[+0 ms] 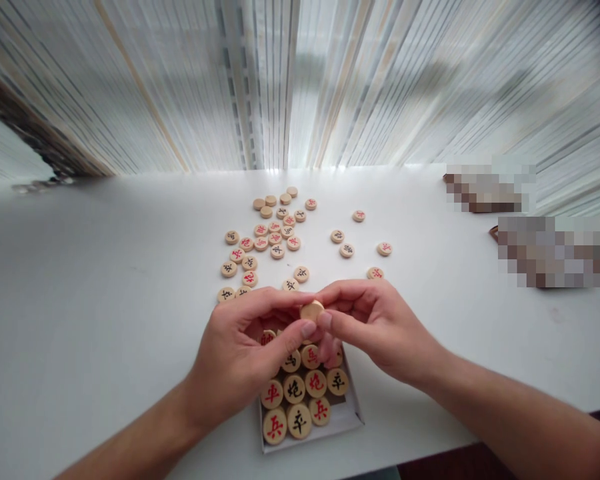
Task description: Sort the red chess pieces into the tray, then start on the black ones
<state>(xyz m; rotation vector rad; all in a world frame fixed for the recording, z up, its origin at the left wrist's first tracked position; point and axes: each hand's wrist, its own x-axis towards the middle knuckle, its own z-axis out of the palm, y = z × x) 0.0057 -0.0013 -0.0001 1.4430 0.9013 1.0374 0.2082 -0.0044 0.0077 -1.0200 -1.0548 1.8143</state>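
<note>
Grip of two bare hands, left (245,340) and right (380,327), closes on one wooden disc (311,311), pinched between thumbs and forefingers above the far part of a shallow box (344,415). Both forearms slant in from the near corners, with the wrists well apart and the fingertips nearly meeting. The held disc is pale, round and plain on the face that shows.

At the box's near side lie three discs, two red-marked and one black; behind them is a row of four, two red and two black. More sit farther in, partly hidden by the hands, so their full number cannot be told.

Beyond, on the white desk (105,333), about twenty-six loose pieces (275,238) spread out, five blank-faced ones at the far end. To their right, five separate pieces (347,251) lie apart: three red, two black. Two pixelated objects (550,253) rest far right; a striped curtain (330,73) hangs behind.
</note>
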